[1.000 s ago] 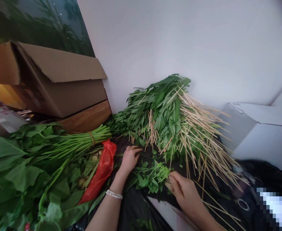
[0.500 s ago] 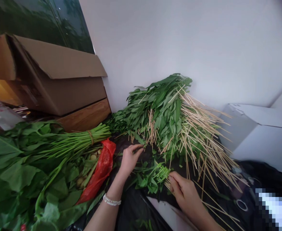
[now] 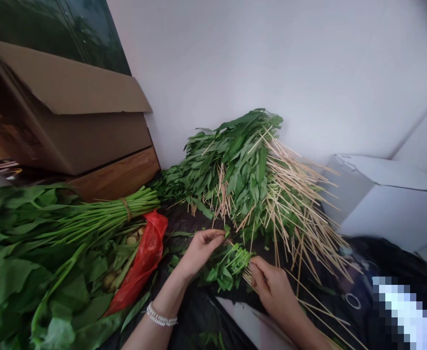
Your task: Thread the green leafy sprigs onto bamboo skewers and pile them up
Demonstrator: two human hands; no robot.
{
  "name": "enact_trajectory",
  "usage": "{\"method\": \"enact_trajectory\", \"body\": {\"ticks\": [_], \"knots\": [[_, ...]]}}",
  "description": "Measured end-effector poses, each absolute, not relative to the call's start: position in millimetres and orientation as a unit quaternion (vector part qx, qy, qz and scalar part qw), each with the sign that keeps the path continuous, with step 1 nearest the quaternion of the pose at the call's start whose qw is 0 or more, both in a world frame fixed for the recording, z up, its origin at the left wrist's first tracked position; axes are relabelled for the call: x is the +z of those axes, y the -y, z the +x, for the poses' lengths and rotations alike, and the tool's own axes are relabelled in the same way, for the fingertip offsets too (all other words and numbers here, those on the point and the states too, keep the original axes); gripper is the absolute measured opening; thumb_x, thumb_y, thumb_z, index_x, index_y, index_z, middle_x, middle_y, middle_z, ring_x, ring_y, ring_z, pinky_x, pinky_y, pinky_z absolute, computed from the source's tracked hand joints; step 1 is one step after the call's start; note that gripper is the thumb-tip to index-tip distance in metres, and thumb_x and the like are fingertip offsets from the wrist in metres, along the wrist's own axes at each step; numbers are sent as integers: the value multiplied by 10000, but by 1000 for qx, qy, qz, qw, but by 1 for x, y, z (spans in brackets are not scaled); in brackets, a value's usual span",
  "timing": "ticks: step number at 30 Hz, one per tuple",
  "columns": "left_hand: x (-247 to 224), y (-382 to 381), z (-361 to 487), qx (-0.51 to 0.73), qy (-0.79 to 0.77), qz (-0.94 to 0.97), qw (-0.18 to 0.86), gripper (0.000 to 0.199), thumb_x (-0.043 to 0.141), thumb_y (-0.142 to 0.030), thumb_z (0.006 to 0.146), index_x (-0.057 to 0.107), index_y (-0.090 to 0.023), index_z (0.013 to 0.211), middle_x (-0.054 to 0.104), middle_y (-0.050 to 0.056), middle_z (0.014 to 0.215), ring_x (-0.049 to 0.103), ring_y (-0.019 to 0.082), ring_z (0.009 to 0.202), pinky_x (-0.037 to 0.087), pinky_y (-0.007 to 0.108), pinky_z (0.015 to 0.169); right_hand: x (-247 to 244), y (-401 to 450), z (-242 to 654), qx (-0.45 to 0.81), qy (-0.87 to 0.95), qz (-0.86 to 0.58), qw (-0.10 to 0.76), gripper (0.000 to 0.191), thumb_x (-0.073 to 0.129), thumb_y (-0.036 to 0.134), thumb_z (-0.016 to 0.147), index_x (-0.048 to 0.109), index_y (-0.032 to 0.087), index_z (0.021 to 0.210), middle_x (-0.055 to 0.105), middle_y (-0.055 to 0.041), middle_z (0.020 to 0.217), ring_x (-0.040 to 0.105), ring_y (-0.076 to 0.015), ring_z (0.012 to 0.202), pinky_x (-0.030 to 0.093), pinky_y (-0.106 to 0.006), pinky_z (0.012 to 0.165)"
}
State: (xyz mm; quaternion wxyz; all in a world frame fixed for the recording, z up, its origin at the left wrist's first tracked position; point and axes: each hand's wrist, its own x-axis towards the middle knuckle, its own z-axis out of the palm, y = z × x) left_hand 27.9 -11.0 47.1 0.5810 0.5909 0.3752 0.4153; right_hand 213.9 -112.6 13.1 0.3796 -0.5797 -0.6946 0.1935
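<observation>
My right hand (image 3: pixel 270 282) is closed on a skewer bundle whose far ends carry folded leafy greens (image 3: pixel 228 267). The pale sticks show below its fingers. My left hand (image 3: pixel 204 250), with a beaded bracelet at the wrist, pinches a small green leaf (image 3: pixel 227 230) just above the bundle. In front of both hands rises a large heap of skewered greens (image 3: pixel 242 155), its bare wooden sticks (image 3: pixel 304 209) fanned out to the right. Loose leaf scraps lie on the black plastic sheet (image 3: pixel 189 316) around the hands.
At the left lie big leafy greens (image 3: pixel 12 262) and a tied bunch of stems (image 3: pixel 106 214) beside a red plastic bag (image 3: pixel 150 253). Behind them an open cardboard box (image 3: pixel 89 138) sits on a wooden surface. A white box (image 3: pixel 392 204) stands at the right, against the white wall.
My left hand has moved right and down, closer to the bundle, with a small leaf now at its fingertips. My right hand keeps its hold. The view has shifted slightly right.
</observation>
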Motion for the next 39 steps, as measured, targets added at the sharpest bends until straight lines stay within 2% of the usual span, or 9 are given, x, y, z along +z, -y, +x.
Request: {"method": "enact_trajectory", "body": {"ticks": [21,28,39], "knots": [[46,15,30,390,-375,591,599,336,760,-395,698,758,-116,884,759,73,780,675,173,721,503,275,759,10,113,213,166,693,-586,384,275,328,298,962,547,213,819,555,18,563,572,-153,520,385,-226,531],[44,14,32,417,-372,577,596,321,754,-394,708,737,-121,875,754,63,778,664,156,714,494,258,742,11,113,212,159,692,-583,395,266,335,284,962,559,211,838,570,16,579,579,-149,536,393,-225,553],[46,15,32,414,-383,583,585,337,751,-405,701,742,-116,875,752,73,788,662,167,716,498,284,755,12,113,214,154,703,-582,379,283,315,291,966,548,215,825,593,6,588,591,-151,536,407,-226,543]]}}
